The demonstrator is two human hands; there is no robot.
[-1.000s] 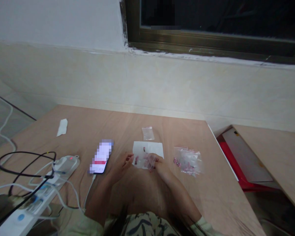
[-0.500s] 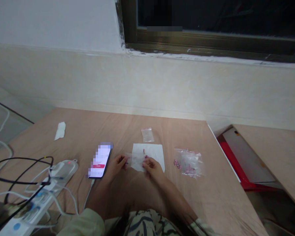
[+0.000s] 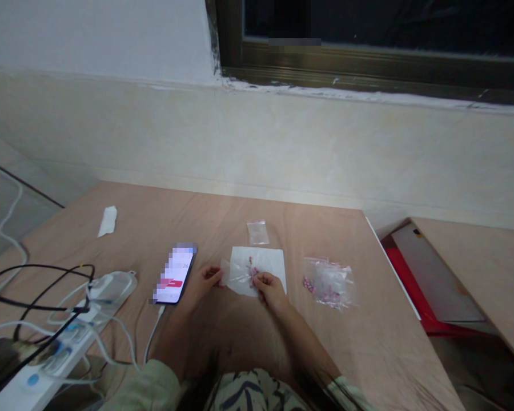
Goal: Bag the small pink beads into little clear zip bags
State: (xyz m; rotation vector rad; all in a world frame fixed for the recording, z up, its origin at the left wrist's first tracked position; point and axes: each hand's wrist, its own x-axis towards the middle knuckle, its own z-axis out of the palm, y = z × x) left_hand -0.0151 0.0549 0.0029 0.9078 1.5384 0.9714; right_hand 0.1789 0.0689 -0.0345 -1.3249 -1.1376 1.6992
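My left hand (image 3: pixel 209 278) is closed in a pinch on one side of a small clear plastic bag (image 3: pixel 236 274), with a bit of red by its fingertips. The bag reaches across a white sheet of paper (image 3: pixel 276 260) toward my right hand (image 3: pixel 270 287). My right thumb and fingers are pinched together at the bag's other side. Small red and pink beads (image 3: pixel 251 262) show at those fingertips, on the paper or inside the bag; I cannot tell which.
Several clear zip bags with pink beads (image 3: pixel 330 284) lie to the right. Beyond the paper is another small clear bag (image 3: pixel 257 232). At left are a lit phone (image 3: pixel 175 279) on a cable, a white scrap (image 3: pixel 108 221) and a power strip (image 3: pixel 111 285) tangled with cords.
The clear bag now spreads wider over the paper between my hands. My right hand has shifted slightly right, and the camera view has moved a little.
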